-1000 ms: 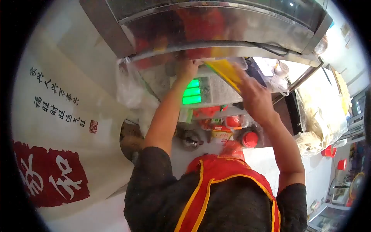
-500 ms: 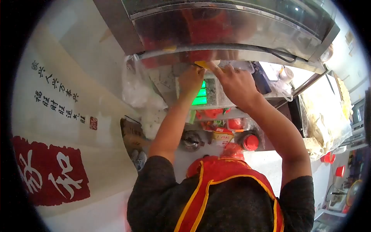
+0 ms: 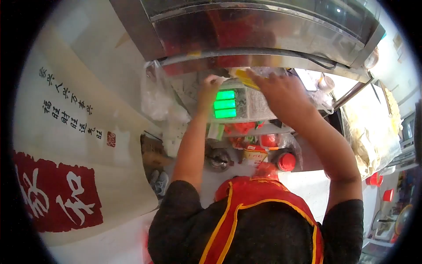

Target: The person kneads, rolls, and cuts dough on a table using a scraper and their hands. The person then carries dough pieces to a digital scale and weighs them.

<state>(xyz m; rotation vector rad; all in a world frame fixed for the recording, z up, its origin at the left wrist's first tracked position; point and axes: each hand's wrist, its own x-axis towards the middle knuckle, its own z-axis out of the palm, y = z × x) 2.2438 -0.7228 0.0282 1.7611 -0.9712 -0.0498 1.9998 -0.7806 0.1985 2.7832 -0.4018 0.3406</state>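
Observation:
My right hand (image 3: pixel 283 94) is closed on a yellow flat tool (image 3: pixel 247 79), whose far end sits under the edge of the steel cabinet. Just left of the scale's green lit display (image 3: pixel 225 104) is my left hand (image 3: pixel 209 90), blurred, with its fingers near the cabinet's lower edge; what it holds, if anything, cannot be made out. The scale (image 3: pixel 259 105) lies below both hands. Something pale, partly hidden, shows beside the yellow tool.
A steel cabinet (image 3: pixel 263 35) with a dark cable spans the top. Plastic bags (image 3: pixel 156 94) hang at left. Below the scale are a red-lidded jar (image 3: pixel 286 162), a labelled tub (image 3: pixel 255 155) and a metal pot (image 3: pixel 218 159). Plastic-covered pale goods (image 3: pixel 373 136) stand at right.
Both hands came together near the cabinet edge, then moved apart. The yellow tool swung inward, then back toward the right, and the display shows fully again.

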